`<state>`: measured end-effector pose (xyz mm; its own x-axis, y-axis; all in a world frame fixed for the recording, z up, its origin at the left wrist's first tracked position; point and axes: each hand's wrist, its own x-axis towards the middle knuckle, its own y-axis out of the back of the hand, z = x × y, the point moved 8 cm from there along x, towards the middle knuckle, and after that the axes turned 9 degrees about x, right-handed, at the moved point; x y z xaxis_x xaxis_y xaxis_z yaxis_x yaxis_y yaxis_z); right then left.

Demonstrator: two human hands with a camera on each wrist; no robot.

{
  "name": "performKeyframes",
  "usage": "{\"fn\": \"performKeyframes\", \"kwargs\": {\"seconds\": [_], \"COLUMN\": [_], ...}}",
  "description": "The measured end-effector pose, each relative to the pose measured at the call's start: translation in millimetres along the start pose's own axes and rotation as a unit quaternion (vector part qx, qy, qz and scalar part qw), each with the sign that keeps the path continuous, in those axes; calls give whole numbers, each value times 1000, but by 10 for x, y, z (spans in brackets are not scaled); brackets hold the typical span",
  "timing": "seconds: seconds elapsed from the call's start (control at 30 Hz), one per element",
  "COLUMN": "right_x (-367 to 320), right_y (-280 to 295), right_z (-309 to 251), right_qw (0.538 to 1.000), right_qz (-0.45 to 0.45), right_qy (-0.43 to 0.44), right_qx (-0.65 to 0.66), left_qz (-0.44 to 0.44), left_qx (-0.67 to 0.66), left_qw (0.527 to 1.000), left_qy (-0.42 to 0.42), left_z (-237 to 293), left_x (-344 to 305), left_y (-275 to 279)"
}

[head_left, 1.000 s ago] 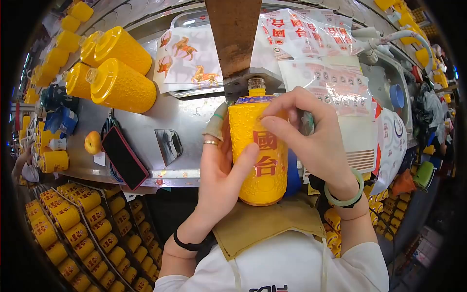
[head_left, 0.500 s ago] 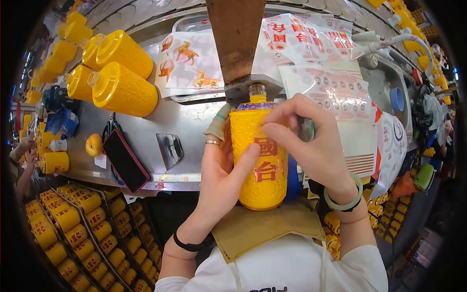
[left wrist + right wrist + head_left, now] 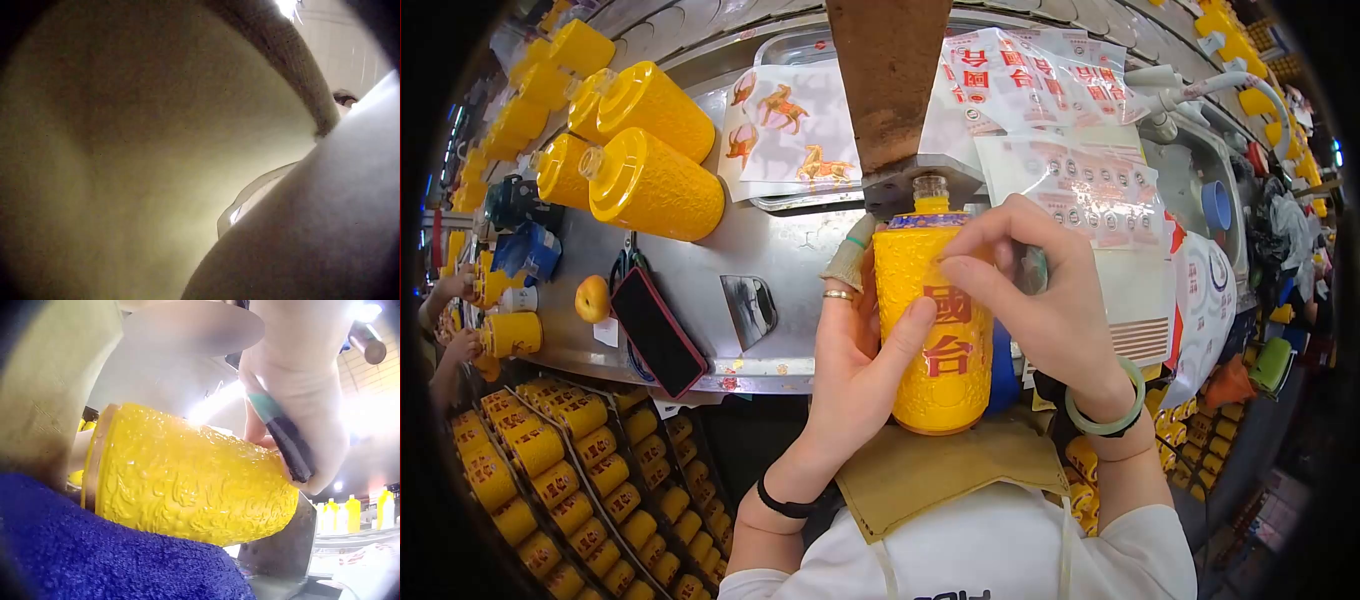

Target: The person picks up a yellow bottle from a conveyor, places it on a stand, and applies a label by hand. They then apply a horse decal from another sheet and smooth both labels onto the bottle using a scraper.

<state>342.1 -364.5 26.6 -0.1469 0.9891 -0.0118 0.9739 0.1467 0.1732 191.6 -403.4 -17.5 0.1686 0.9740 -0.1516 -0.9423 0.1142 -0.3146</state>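
A yellow embossed bottle (image 3: 935, 390) with red characters and a blue patterned collar lies between the two hands, its clear neck against a metal bracket. The left hand (image 3: 855, 370) grips its left side, thumb across the front, one finger in a cloth cover. At the bottle's upper right, the right hand (image 3: 1045, 290) has thumb and forefinger close together near the surface; whether they pinch anything is too small to tell. In the right wrist view the bottle (image 3: 194, 475) lies over blue cloth (image 3: 125, 562), the right hand (image 3: 300, 394) touching its far end. The left wrist view shows no bottle.
Several yellow bottles (image 3: 660, 185) stand at the left, near horse-print sheets (image 3: 785, 130), a peach (image 3: 592, 298) and a phone (image 3: 658, 330). A brown upright beam (image 3: 887, 80) rises beyond the bottle. Printed sheets (image 3: 1070, 180) and a sink (image 3: 1190, 170) lie at the right.
The bottle and both hands appear slightly lower in the head view than a second ago, as does the bracket. The grip and finger pose look the same. Another person's hands at far left have moved.
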Motion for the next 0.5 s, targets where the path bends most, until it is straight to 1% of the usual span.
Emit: {"fn": "performKeyframes", "kwargs": {"seconds": [0.1, 0.17, 0.2, 0.27, 0.3, 0.37, 0.4, 0.43, 0.5], "right_x": [0, -3, 2, 9, -11, -95, -141, -186, -279], "right_y": [2, 5, 15, 117, 125, 181, 158, 145, 40], "right_z": [-17, 25, 27, 93, 121, 206, 231, 233, 310], "right_qw": [1000, 999, 999, 989, 989, 982, 976, 976, 961], "right_qz": [6, -2, -1, 62, 62, 97, 95, 95, 58], "right_qy": [14, -31, -31, -57, -57, -63, -93, -93, -129], "right_qx": [11, 31, 31, 124, 124, 151, 170, 171, 238], "left_qz": [1, 1, 0, 4, 8, 11, 14, 14, 18], "left_qx": [13, 16, 19, 24, 29, 31, 33, 33, 17], "left_qw": [1000, 1000, 1000, 1000, 1000, 999, 999, 999, 999], "left_qy": [4, 3, 2, 4, 5, 9, 14, 14, 26], "left_z": [1, 7, 10, 3, 1, 1, -3, 0, -15], "left_x": [1, 3, 6, 9, 11, 17, 20, 30, 45], "left_y": [3, 0, -3, 3, 10, 18, 26, 32, 48]}}
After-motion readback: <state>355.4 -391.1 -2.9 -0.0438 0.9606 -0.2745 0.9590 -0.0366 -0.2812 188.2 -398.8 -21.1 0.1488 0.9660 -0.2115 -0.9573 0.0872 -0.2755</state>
